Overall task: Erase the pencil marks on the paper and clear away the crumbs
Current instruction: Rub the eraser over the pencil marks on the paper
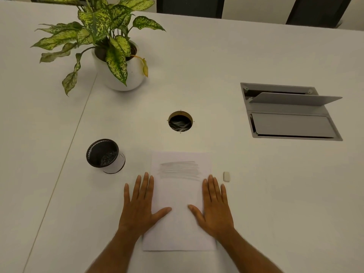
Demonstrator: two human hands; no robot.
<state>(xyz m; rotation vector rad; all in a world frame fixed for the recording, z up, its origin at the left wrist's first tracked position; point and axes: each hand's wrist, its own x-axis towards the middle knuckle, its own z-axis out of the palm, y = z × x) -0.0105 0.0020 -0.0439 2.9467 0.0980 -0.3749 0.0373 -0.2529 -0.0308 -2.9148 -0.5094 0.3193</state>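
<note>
White table; 2 dark chairs behind.

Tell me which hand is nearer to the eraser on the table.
Right. The right hand lies flat on the paper's right edge, fingertips just short of the eraser. The left hand rests across the sheet, on its left edge.

A white sheet of paper lies flat on the table at 6 o'clock, long side running away from the viewer. A grey patch of pencil marks of sideways strokes fills its far part. A small off-white eraser lies flat just beside the paper's right edge, at 3 o'clock from the marks.
</note>
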